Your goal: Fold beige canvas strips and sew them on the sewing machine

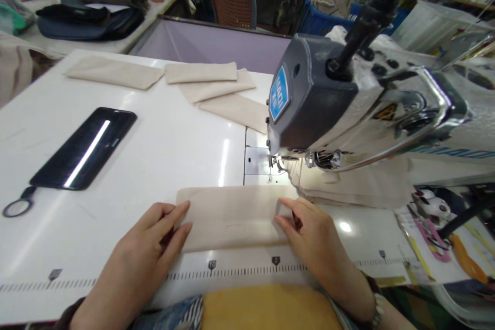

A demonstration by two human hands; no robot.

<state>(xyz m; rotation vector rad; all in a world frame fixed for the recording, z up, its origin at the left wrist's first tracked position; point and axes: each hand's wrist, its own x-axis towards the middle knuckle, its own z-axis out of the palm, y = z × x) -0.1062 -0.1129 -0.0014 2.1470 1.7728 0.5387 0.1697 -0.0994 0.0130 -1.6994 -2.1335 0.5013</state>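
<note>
Your left hand (pixel 149 234) lies open, fingertips flat on the left end of the folded beige fabric strip (pixel 232 216). Your right hand (pixel 309 237) sits at the strip's right end, fingers on the fold; can't tell if they're pinching. Strip lies on the white tabletop (pixel 116 165), just above the printed ruler scale (pixel 232 271) and in front of the needle plate (pixel 256 161) of the sewing machine head (pixel 313 98). More folded strips (pixel 216 87) lie beyond the machine's left side. Black smartphone (pixel 83 148) lies left of your left hand.
</note>
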